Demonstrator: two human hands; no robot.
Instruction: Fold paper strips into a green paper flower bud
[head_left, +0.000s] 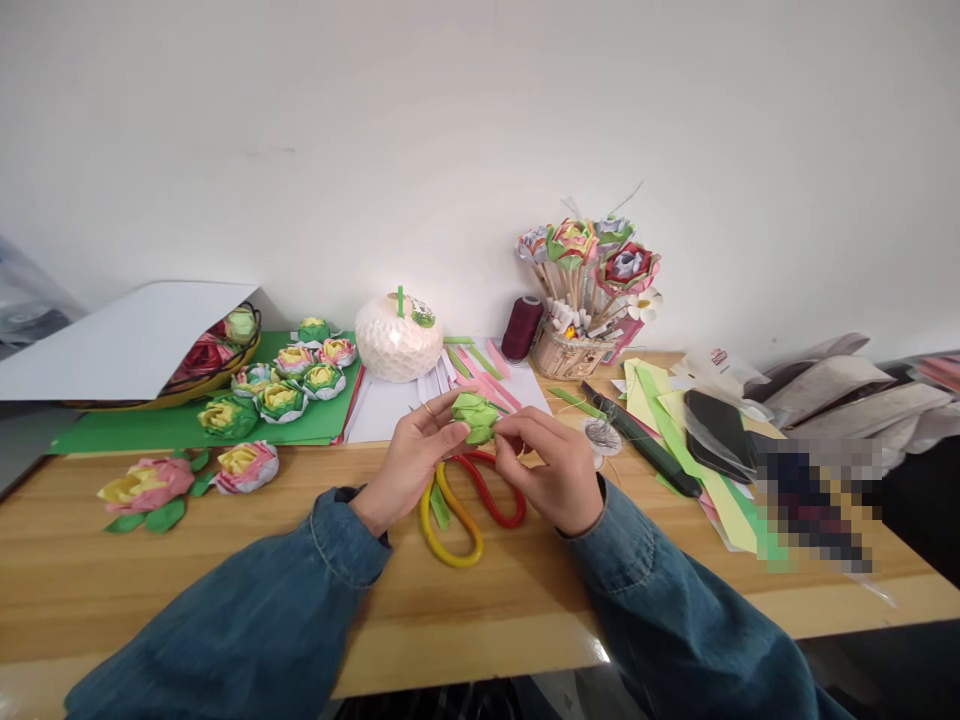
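The left hand (421,450), in the middle of the frame, has its fingers clamped on a light green bud of folded paper (474,417). The right hand (551,465) has thumb and forefinger brought close at the bud's right edge; whether they grip a petal is too small to tell. Just below the hands, scissors with one yellow and one red looped handle (454,562) lie on the pale wooden desk (465,630). At left centre, several multicoloured paper flowers (281,400) rest on a flat green sheet (127,425). Behind the hands sits a round white ornament with a dimpled surface (399,338). Right of it stand a wine-red thread spool (523,328) and a patterned container (568,352) holding paper flowers on sticks. A slim dark-handled tool (652,450) lies at right centre.
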